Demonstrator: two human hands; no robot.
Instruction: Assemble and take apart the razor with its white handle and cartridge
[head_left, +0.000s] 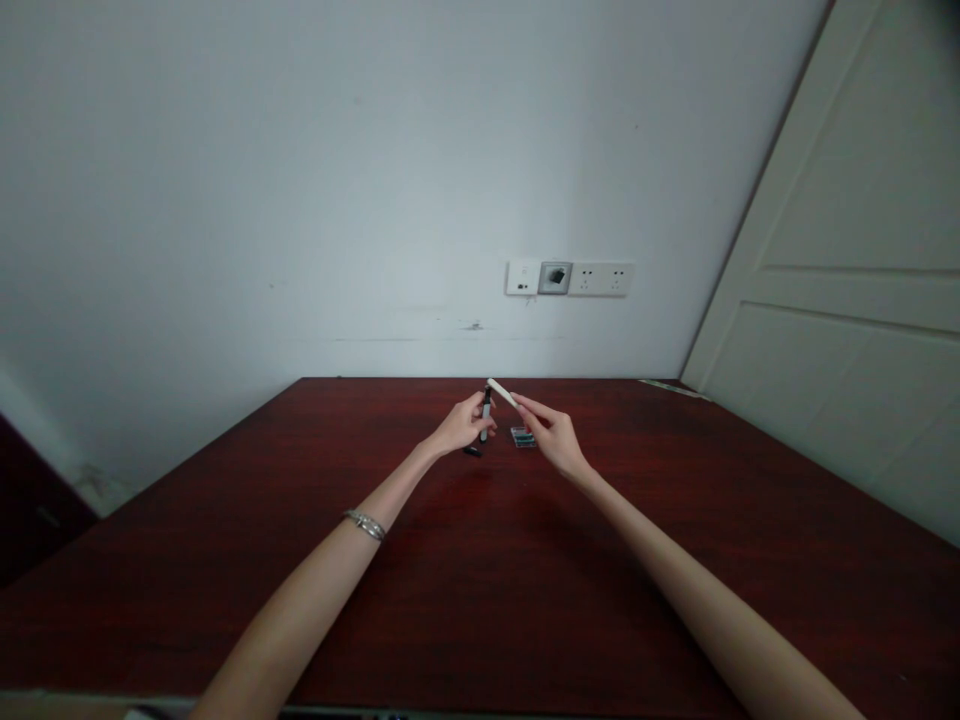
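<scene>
My left hand [466,424] is closed around a slim pen-shaped object [485,420] with a black upper part and a grey body, held nearly upright. Between the fingers of my right hand [553,434] is a slender white stick [502,391]. It slants up to the left, and its far end meets or lies very near the black tip of the pen-shaped object; I cannot tell which. Just below my left hand, a small black cap-like piece [472,452] lies on the table. Beside my right fingers sits a small clear case [520,437] with something teal in it, partly covered by the hand.
The dark red wooden table [480,600] reaches back to a pale wall [375,200]. Sockets [600,279] are set in the wall above it. A white panelled door [855,300] stands at the right, and a thin strip [673,389] lies at the table's back right corner.
</scene>
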